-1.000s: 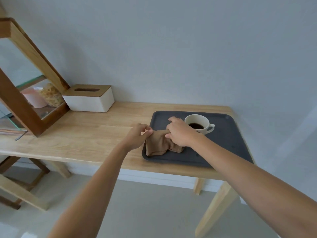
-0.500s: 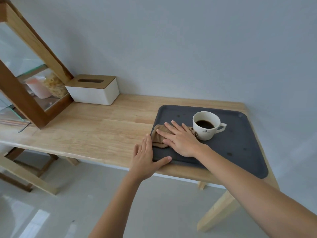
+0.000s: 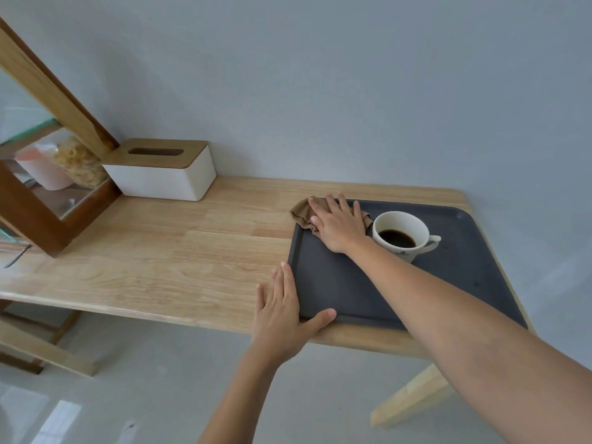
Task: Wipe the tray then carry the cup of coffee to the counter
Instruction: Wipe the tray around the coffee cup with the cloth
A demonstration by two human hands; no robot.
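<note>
A dark grey tray [image 3: 336, 283] lies on the right end of a wooden table [image 3: 192, 245]. On it stands a white cup of coffee [image 3: 400, 233], handle to the right. My right hand [image 3: 339, 224] lies flat on a brown cloth [image 3: 302, 213], pressing it onto the tray's far left corner, just left of the cup. Part of the cloth spills over the tray's rim. My left hand [image 3: 283, 312] rests flat against the tray's near left corner, fingers along the left edge and thumb on the front rim.
A white tissue box with a wooden lid [image 3: 160, 169] stands at the back of the table by the wall. A slanted wood-and-glass case [image 3: 48, 174] with jars inside stands at the left. The floor lies below the table's front edge.
My right hand has slid the cloth from the tray's near left part up to its far left corner. My left hand has let go of the cloth and settled flat against the tray's near left corner.
</note>
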